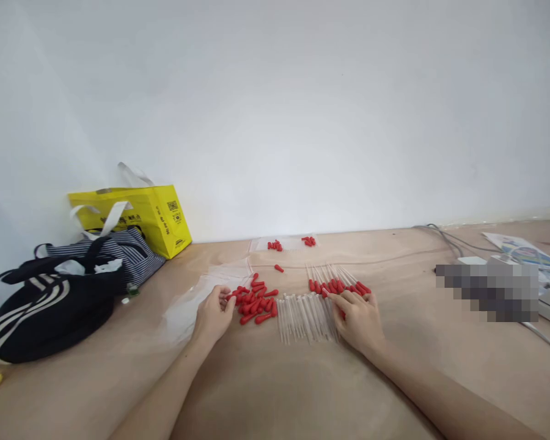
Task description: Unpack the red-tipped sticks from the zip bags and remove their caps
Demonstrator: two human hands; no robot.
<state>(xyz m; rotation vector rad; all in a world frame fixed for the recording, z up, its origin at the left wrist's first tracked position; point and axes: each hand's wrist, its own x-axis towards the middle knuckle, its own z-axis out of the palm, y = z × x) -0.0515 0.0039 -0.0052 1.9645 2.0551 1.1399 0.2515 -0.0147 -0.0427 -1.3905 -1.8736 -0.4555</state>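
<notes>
At the left edge of a pile of red rubber dropper bulbs (255, 304), my left hand (214, 315) pinches one red bulb between thumb and fingers. My right hand (360, 318) is closed around red-bulbed droppers at the near end of a row, and its fingers partly cover them. Droppers with bulbs fitted (334, 286) lie there with their thin clear stems pointing away from me. Between my hands, several clear dropper tubes (302, 319) lie side by side without bulbs. How many droppers my right fingers touch is hidden.
Clear plastic bags (187, 305) lie left of the bulbs. Bagged red-bulbed droppers (288, 245) rest by the wall, and a loose bulb (279, 268) lies nearer. A yellow bag (165, 223) and black bag (59, 311) stand left. Cables (444, 238) and papers (527, 252) are right.
</notes>
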